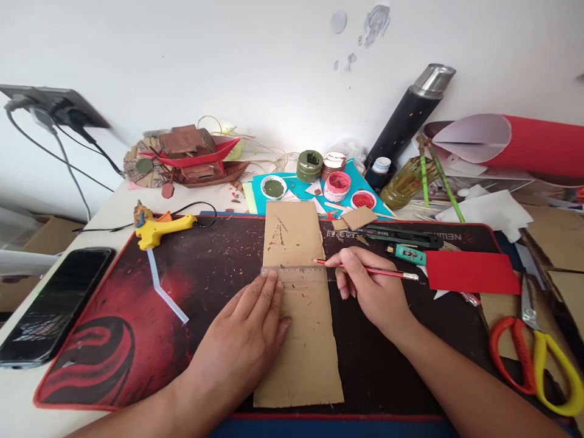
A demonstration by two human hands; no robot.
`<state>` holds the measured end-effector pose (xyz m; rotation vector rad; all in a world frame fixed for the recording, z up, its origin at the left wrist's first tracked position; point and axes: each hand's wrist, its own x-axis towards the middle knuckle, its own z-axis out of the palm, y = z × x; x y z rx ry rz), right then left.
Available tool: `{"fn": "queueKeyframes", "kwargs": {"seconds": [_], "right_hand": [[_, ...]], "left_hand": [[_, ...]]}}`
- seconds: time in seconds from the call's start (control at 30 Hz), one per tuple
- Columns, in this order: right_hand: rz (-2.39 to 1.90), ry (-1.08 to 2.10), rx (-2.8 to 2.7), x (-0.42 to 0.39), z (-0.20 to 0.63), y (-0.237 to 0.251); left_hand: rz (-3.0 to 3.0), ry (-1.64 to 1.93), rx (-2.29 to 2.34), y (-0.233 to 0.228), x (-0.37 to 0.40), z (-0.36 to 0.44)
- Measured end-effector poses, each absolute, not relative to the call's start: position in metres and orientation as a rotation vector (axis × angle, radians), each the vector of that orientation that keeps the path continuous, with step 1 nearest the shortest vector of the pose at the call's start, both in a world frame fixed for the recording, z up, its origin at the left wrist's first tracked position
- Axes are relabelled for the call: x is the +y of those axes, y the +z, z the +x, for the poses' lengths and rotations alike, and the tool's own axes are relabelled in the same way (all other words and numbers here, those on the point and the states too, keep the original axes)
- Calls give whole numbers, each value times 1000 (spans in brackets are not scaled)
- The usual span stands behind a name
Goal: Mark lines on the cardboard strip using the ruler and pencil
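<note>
At frame centre, the left hand (pixel 246 340) lies flat, fingers extended, pressing a transparent ruler (pixel 296 272) across the long brown cardboard strip (pixel 298 340) on the dark red-patterned mat (pixel 137 304). The right hand (pixel 374 292), fingers closed, grips a red pencil (pixel 387 271) with its tip at the ruler edge.

Bright, even daylight fills the scene, with only soft shadows. The view is sharp at the centre. Edges bow with wide-angle distortion.

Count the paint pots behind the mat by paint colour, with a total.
Green paint: 2, an open white pot of green paint and a dark green round jar.
Red or pink paint: 2, a pink tub and a white pot of red paint.
Total: 4
</note>
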<state>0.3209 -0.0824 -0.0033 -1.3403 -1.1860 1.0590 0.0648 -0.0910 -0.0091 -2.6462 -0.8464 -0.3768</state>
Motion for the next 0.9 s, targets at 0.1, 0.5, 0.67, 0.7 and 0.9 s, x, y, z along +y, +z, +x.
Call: {"fn": "queueKeyframes", "kwargs": {"seconds": [0.1,0.5,0.67,0.7,0.9], "right_hand": [[-1328,1045,-1177,-82,322,-2],[-1326,941,-1197,-81,329,-3],[-1296,957,-1197,-81,328,-3],[-1294,958,-1197,-81,329,-3],[-1339,944,-1185,-81,331,-2]], "left_hand": [[-2636,-387,-845,-11,-91,64],[-2649,-399,-860,-13,-90,65],[-2695,-398,-899,-11,-89,67],[-2696,-402,-889,-10,-89,67],[-2694,-467,-805,-5,-87,64]]}}
